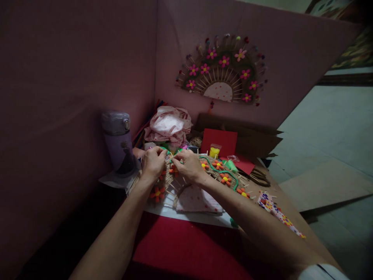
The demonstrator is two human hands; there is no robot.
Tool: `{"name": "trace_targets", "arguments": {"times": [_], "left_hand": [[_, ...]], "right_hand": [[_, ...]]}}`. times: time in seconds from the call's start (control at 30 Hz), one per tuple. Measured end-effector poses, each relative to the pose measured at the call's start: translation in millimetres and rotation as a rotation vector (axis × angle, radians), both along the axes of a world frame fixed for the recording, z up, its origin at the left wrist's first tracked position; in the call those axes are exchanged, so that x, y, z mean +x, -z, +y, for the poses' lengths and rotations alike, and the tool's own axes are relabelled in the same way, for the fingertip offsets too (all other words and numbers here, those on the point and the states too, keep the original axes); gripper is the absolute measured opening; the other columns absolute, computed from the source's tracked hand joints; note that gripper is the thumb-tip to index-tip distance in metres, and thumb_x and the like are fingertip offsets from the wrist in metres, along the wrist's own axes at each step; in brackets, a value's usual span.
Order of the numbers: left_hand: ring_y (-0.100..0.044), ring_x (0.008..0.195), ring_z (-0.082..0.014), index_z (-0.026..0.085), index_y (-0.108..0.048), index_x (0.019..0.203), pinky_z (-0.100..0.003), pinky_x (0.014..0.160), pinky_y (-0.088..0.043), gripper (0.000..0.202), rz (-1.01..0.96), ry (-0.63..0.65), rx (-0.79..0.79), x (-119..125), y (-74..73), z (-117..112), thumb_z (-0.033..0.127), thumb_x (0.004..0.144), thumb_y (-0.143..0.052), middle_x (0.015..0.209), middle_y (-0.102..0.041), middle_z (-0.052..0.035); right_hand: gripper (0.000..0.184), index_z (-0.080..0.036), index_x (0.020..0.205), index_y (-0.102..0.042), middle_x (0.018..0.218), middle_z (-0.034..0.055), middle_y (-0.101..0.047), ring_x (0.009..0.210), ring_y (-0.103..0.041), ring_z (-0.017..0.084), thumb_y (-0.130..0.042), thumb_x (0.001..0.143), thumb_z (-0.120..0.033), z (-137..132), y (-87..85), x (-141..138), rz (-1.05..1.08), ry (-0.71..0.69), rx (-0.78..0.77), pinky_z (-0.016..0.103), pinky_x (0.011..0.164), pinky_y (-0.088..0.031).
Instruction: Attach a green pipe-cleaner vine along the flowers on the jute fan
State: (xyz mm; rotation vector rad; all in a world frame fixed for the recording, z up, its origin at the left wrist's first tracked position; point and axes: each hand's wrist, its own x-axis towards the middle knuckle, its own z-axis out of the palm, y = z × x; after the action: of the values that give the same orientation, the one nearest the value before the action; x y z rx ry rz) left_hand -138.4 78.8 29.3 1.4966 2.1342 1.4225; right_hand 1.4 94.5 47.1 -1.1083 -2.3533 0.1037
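Note:
A half-round fan of twine and sticks [212, 166] lies on the table, with orange flowers [225, 179] with yellow centres fixed on it. A wavy green strand [220, 171] runs along its right part. Over the upper left of the fan, my left hand [154, 162] is closed in a pinch at a bit of green strand. My right hand [189, 166] sits close beside it, thumb and fingers pinched on the same green strand, which shows between the fingertips. Dotted cloth [198, 200] covers the fan's inner half circle. My hands hide part of the fan.
A purple bottle [119, 146] stands at the left by the wall. Behind the fan are crumpled dotted cloth [169, 123], red paper [219, 140] and a yellow clay packet [215, 151]. A similar fan with pink flowers [223, 74] hangs above. Patterned cloth [276, 212] lies at right.

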Motion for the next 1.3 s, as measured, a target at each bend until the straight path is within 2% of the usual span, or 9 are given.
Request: {"name": "trace_targets", "arguments": {"times": [0.13, 0.3, 0.53, 0.73, 0.93, 1.0, 1.1, 1.2, 1.3], "left_hand": [[-0.061, 0.068, -0.0176, 0.018, -0.068, 0.072, -0.025, 0.059, -0.039, 0.024, -0.003, -0.005, -0.003, 0, -1.3, -2, 0.035, 0.076, -0.052, 0.071, -0.069, -0.0052], [-0.061, 0.069, -0.0176, 0.017, -0.069, 0.075, -0.025, 0.059, -0.039, 0.024, -0.007, 0.004, 0.017, 1, -0.9, -2, 0.034, 0.076, -0.053, 0.073, -0.069, -0.0062], [-0.061, 0.066, -0.0173, 0.017, -0.068, 0.072, -0.025, 0.058, -0.039, 0.023, -0.013, 0.012, 0.02, 0, 0.5, -1, 0.035, 0.076, -0.053, 0.07, -0.069, -0.0052], [-0.062, 0.069, -0.0174, 0.018, -0.067, 0.071, -0.025, 0.06, -0.04, 0.02, -0.006, 0.015, 0.015, 1, -0.2, -1, 0.032, 0.075, -0.054, 0.072, -0.069, -0.0051], [-0.062, 0.069, -0.0174, 0.018, -0.068, 0.071, -0.025, 0.06, -0.04, 0.021, -0.005, 0.013, 0.015, 1, -0.4, -1, 0.033, 0.075, -0.054, 0.072, -0.07, -0.0051], [-0.061, 0.068, -0.0174, 0.018, -0.068, 0.071, -0.025, 0.06, -0.039, 0.021, 0.003, 0.008, 0.014, 1, -0.5, -2, 0.033, 0.075, -0.054, 0.071, -0.069, -0.0049], [-0.061, 0.067, -0.0177, 0.019, -0.067, 0.07, -0.026, 0.06, -0.039, 0.021, 0.008, 0.0, 0.013, 2, -0.7, -3, 0.034, 0.075, -0.054, 0.07, -0.069, -0.0045], [-0.061, 0.067, -0.0176, 0.019, -0.067, 0.07, -0.026, 0.059, -0.038, 0.022, -0.005, 0.0, 0.012, 2, -1.0, -3, 0.035, 0.075, -0.053, 0.068, -0.068, -0.0042], [-0.06, 0.066, -0.0171, 0.018, -0.067, 0.07, -0.025, 0.058, -0.038, 0.023, -0.006, 0.005, 0.01, 2, -1.4, -3, 0.035, 0.076, -0.052, 0.068, -0.068, -0.004]], "right_hand": [[0.027, -0.019, 0.069, -0.068, 0.074, 0.0026, -0.055, 0.08, -0.046, 0.016, -0.048, 0.087, -0.024, -1, -0.4, -2, -0.039, -0.062, -0.004, 0.027, 0.073, -0.034], [0.018, -0.021, 0.081, -0.07, 0.082, 0.0039, -0.056, 0.085, -0.043, 0.018, -0.052, 0.082, -0.023, -7, 2.3, 0, -0.11, -0.094, 0.06, 0.029, 0.074, -0.032], [0.014, -0.02, 0.081, -0.068, 0.086, 0.0061, -0.056, 0.086, -0.042, 0.021, -0.055, 0.079, -0.024, -14, 1.0, 7, -0.224, -0.204, 0.165, 0.033, 0.076, -0.032], [0.017, -0.021, 0.088, -0.069, 0.09, 0.0063, -0.06, 0.089, -0.043, 0.022, -0.055, 0.078, -0.023, -15, 1.6, 12, -0.195, -0.325, 0.187, 0.036, 0.08, -0.033], [0.024, -0.022, 0.089, -0.067, 0.091, 0.003, -0.067, 0.094, -0.048, 0.021, -0.051, 0.073, -0.011, -12, 1.4, 19, -0.034, -0.521, 0.088, 0.038, 0.087, -0.036], [0.027, -0.021, 0.084, -0.065, 0.086, 0.0022, -0.067, 0.09, -0.051, 0.019, -0.046, 0.071, -0.007, -11, -0.3, 22, 0.093, -0.495, 0.032, 0.036, 0.085, -0.038], [0.031, -0.018, 0.086, -0.062, 0.085, 0.0033, -0.066, 0.087, -0.054, 0.018, -0.04, 0.071, -0.005, -7, -1.9, 25, 0.274, -0.334, -0.047, 0.033, 0.081, -0.041], [0.038, -0.018, 0.1, -0.057, 0.092, 0.0039, -0.066, 0.093, -0.055, 0.019, -0.039, 0.07, -0.004, -2, 0.4, 25, 0.242, -0.251, -0.073, 0.033, 0.084, -0.04], [0.041, -0.017, 0.105, -0.056, 0.096, 0.0053, -0.066, 0.098, -0.052, 0.02, -0.042, 0.069, -0.004, 2, 5.6, 22, 0.132, -0.262, -0.01, 0.034, 0.088, -0.038]]}}
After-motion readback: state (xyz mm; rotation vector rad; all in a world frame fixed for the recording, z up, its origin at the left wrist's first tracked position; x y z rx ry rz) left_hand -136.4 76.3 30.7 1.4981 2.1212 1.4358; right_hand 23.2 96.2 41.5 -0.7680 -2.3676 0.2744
